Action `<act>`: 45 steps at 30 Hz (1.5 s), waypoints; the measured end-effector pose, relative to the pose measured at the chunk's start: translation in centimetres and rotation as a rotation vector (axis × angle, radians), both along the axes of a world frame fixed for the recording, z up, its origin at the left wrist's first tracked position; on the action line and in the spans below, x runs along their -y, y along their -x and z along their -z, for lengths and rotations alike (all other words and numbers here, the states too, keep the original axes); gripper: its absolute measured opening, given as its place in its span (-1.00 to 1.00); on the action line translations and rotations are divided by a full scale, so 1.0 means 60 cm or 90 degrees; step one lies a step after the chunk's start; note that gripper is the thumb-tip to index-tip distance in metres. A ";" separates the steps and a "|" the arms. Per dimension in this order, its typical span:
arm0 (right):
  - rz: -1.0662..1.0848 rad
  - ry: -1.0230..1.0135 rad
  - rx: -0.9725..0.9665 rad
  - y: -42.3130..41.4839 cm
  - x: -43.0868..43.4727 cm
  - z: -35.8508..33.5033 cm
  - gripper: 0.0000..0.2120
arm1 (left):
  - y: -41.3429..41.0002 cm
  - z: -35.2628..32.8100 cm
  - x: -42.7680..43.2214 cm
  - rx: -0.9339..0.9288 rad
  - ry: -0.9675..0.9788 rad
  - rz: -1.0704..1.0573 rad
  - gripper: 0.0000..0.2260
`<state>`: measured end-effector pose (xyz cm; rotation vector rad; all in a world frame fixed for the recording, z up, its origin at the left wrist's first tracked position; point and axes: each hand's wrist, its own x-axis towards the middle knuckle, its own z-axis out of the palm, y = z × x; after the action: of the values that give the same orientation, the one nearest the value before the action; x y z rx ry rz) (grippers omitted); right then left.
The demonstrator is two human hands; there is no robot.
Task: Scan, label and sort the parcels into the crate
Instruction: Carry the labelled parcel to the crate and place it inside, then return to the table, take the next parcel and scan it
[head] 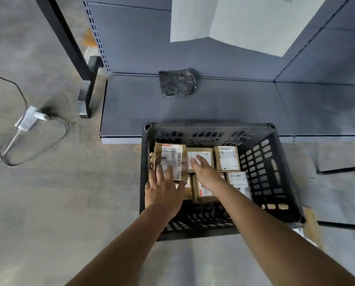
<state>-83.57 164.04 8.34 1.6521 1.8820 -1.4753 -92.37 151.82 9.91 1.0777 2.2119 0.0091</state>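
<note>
A black plastic crate (pixel 275 174) stands on the floor and holds several brown cardboard parcels with white labels. The parcel at the crate's left (pixel 171 155) stands higher than the others. My left hand (pixel 164 187) lies on its near end with straight fingers spread over the label. My right hand (pixel 203 170) reaches into the crate beside it, fingers extended over the middle parcel (pixel 203 154) and touching the taller parcel's right side. Two more labelled parcels (pixel 227 157) (pixel 239 182) sit to the right.
A low grey shelf (pixel 234 104) runs behind the crate, with a black plastic bag (pixel 177 82) lying on it. A white charger and cable (pixel 27 120) lie on the concrete floor at the left. Flat cardboard (pixel 310 226) sits under the crate's right corner.
</note>
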 end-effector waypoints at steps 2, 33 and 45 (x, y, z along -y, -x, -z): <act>-0.002 -0.006 -0.006 -0.018 0.014 -0.080 -0.37 | -0.008 -0.072 0.018 -0.019 0.005 0.005 -0.39; -0.361 -0.373 -0.159 0.162 0.299 -1.037 -0.26 | 0.205 -0.993 0.384 -0.296 -0.156 -0.207 -0.40; -0.329 -0.373 -0.216 0.536 0.458 -1.105 -0.29 | 0.547 -1.068 0.524 -0.278 -0.208 -0.242 -0.38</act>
<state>-115.72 136.57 74.63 0.9732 2.8552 -1.0896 -125.20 120.39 73.99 0.8629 2.8612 0.3409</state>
